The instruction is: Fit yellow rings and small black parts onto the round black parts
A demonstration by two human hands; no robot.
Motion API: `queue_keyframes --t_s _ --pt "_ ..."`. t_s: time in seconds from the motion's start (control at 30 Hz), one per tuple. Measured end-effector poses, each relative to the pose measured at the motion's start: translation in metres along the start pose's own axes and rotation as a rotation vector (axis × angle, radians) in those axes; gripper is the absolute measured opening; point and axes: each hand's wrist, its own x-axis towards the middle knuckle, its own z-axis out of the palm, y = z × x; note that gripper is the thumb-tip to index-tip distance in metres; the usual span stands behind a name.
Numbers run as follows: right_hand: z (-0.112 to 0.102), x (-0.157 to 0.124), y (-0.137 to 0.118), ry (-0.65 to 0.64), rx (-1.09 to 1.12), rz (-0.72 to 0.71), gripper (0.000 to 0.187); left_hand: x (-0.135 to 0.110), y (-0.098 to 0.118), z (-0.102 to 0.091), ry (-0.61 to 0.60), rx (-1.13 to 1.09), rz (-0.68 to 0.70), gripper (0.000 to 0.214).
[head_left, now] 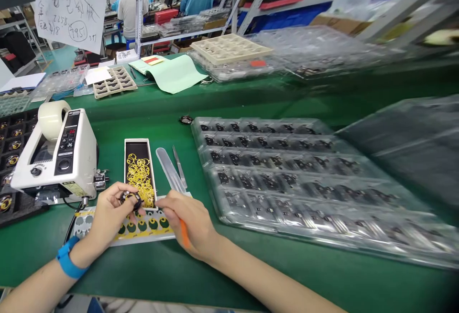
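Observation:
Between the thumb and fingers of my left hand (113, 215) is a small black ring-shaped part (131, 200) with shiny spots. My right hand (191, 224) is closed around a slim tool with an orange handle (184, 233); the kind of its tip cannot be made out. Both hands are above a sticker sheet (152, 224) with dark round pieces and yellow edging. Just beyond them, a white-rimmed box (125, 160) holds a tangle of thin yellow rings (138, 174). Tweezers (179, 166) and a clear plastic strip (168, 167) lie right of the box.
On the left stands a white tape dispenser (77, 160), beside a black tray (27, 210) of round parts. A large clear tray (258, 160) with rows of dark parts covers the right. One loose round part (185, 120) lies behind. Stacked trays (233, 48) line the back ledge.

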Motion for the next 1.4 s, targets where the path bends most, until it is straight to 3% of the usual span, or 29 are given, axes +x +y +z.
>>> queue_keyframes --t_s 0.2,0.6,0.8,0.93,1.03,1.2,1.3,1.4 --pt "0.014 -0.002 -0.005 0.009 -0.179 0.091 0.013 -0.009 -0.009 0.006 -0.009 0.126 0.070 0.033" --pt "0.014 0.003 0.001 -0.036 0.057 0.311 0.015 -0.022 -0.024 0.006 -0.160 0.364 0.194 0.041" --pt "0.002 0.013 -0.004 -0.080 0.367 0.407 0.014 -0.014 -0.021 0.001 -0.067 0.279 0.163 0.040" --pt "-0.003 0.012 0.006 -0.151 0.422 0.645 0.016 -0.004 -0.017 -0.005 0.038 0.146 0.161 0.041" --pt "-0.001 0.009 0.017 -0.256 0.305 0.770 0.024 0.003 -0.012 -0.010 0.079 0.091 0.128 0.041" --pt "-0.009 0.010 0.021 -0.341 0.137 0.754 0.013 0.007 -0.004 -0.011 0.007 0.084 -0.052 0.040" --pt "-0.032 0.015 0.027 -0.277 -0.043 0.686 0.012 0.005 -0.007 -0.010 -0.025 0.086 -0.107 0.041" --pt "-0.070 0.018 0.047 -0.276 -0.361 0.637 0.013 0.000 -0.014 -0.011 -0.054 0.080 -0.098 0.040"
